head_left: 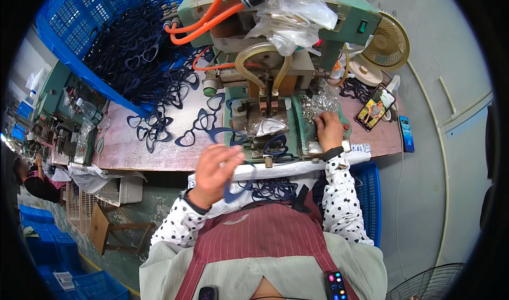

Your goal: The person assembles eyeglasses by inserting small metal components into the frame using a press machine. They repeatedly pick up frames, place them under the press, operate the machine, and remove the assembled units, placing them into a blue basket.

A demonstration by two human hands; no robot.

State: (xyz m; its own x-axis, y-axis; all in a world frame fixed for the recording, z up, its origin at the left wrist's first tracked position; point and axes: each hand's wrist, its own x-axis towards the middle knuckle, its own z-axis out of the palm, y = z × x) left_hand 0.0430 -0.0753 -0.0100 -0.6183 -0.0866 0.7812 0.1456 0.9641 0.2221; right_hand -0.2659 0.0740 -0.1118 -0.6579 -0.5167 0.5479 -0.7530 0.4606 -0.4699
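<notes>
My left hand (212, 170), slightly blurred, is closed on a dark blue eyeglass frame (231, 192), held in front of the machine with one rim below the fingers. My right hand (330, 131) has its fingers bent together at the near edge of a pile of small shiny metal parts (319, 103); whatever they pinch is hidden. Between the hands stands a green bench machine (241, 93) with two copper-coloured tips (268, 107) above its fixture. Another blue frame (274, 145) lies by the fixture's front. More frames (274, 190) rest on white cloth by my apron.
A blue crate (63, 21) heaped with dark frames (127, 51) stands at the far left; loose frames (154, 128) lie beside it. Orange hoses (207, 27) arch over the machine. A phone (374, 108) and a fan (386, 43) are at right. Another person (41, 181) sits far left.
</notes>
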